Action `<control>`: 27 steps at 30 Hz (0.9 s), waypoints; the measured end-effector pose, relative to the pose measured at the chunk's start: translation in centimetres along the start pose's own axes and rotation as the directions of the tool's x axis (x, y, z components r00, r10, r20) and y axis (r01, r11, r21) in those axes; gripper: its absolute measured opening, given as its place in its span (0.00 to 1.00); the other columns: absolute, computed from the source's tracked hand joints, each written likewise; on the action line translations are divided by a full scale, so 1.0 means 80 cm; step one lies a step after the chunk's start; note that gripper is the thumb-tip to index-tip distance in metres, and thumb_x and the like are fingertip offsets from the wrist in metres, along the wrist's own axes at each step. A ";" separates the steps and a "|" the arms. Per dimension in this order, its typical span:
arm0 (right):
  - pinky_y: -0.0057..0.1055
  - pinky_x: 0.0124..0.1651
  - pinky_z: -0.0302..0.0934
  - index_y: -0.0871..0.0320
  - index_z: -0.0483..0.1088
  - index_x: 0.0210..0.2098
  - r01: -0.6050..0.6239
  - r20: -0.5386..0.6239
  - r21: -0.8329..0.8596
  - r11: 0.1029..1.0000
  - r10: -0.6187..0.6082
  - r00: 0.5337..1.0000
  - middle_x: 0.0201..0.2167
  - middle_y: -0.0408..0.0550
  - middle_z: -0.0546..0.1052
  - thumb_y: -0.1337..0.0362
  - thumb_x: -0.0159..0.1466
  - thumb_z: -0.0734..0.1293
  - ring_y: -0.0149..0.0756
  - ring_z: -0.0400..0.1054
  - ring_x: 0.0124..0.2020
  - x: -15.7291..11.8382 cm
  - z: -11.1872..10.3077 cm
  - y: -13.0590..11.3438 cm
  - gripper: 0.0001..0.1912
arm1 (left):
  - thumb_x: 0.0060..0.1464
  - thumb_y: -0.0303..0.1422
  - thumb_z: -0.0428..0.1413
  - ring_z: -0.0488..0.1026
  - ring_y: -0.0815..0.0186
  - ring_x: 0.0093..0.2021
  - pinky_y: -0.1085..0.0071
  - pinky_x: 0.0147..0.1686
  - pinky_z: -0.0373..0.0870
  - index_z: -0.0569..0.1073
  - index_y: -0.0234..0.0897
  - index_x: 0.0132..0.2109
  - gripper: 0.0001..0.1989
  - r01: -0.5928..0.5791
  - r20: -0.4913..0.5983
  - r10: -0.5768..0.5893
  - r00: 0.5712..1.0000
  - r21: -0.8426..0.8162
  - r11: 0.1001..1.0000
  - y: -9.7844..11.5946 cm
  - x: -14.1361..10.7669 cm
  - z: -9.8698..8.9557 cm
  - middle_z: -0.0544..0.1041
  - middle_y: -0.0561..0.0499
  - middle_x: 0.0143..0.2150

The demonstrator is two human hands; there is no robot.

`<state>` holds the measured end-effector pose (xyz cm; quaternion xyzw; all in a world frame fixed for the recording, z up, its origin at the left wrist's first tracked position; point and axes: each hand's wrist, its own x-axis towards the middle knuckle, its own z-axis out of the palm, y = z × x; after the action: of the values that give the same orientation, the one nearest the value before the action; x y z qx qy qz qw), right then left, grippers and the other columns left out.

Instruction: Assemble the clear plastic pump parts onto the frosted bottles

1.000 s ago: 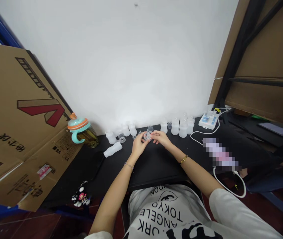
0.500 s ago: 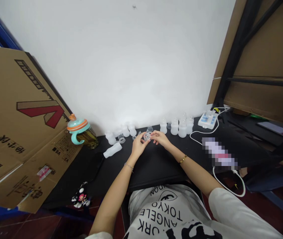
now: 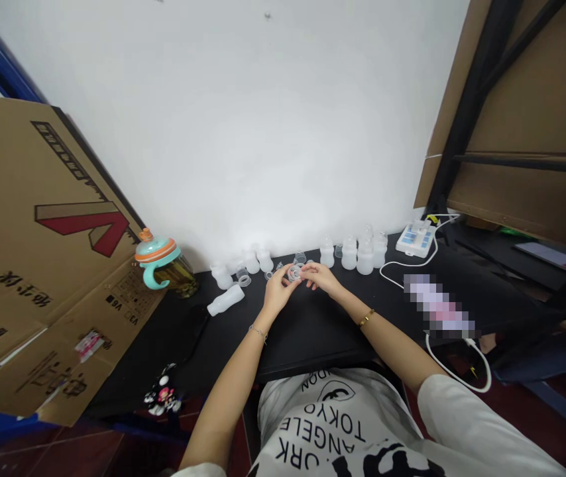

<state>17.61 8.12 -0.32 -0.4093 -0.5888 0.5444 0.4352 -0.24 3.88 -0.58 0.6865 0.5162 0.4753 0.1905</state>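
Amber liquid inside teal-lidded glass bottle; frosted plastic bottles along wall.

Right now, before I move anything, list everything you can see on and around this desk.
clear plastic ring: one, see-through, held between both hands.
frosted plastic bottles: about nine, milky white, along the wall; one lies on its side at left.
clear plastic collars: several, see-through, among the bottles; exact count unclear.
lidded glass bottle: one, teal and orange top, amber contents, left end of desk.
flattened cardboard box: one, brown with red mark, far left.
white device: one, blue buttons, white cable, right end of desk.
pixelated object: one, blurred out, right of the hands.
desk: one, black, under all these.
left hand: chain bracelet at wrist.
right hand: gold bangle at wrist.
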 end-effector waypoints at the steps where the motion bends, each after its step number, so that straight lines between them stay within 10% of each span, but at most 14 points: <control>1: 0.17 0.15 0.60 0.59 0.73 0.37 -0.003 0.003 -0.001 1.000 0.003 1.000 0.23 0.41 0.78 0.64 0.59 0.74 0.26 0.69 0.18 0.000 0.000 0.000 0.08 | 0.54 0.35 0.65 0.76 0.69 0.30 0.69 0.37 0.74 0.75 0.41 0.58 0.24 0.003 0.001 -0.003 1.000 -0.001 1.000 0.000 0.000 0.000 0.79 0.46 0.54; 27: 0.18 0.16 0.61 0.58 0.75 0.40 -0.037 0.039 0.029 0.999 0.036 0.999 0.26 0.43 0.79 0.61 0.60 0.76 0.27 0.71 0.19 -0.001 0.000 0.000 0.12 | 0.54 0.36 0.65 0.77 0.68 0.31 0.69 0.36 0.75 0.75 0.41 0.59 0.25 -0.025 0.028 0.026 0.999 -0.012 1.000 0.000 0.000 0.001 0.79 0.46 0.54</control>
<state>17.60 8.06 -0.34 -0.4028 -0.5813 0.5688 0.4199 -0.16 3.87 -0.59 0.6985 0.5018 0.4711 0.1959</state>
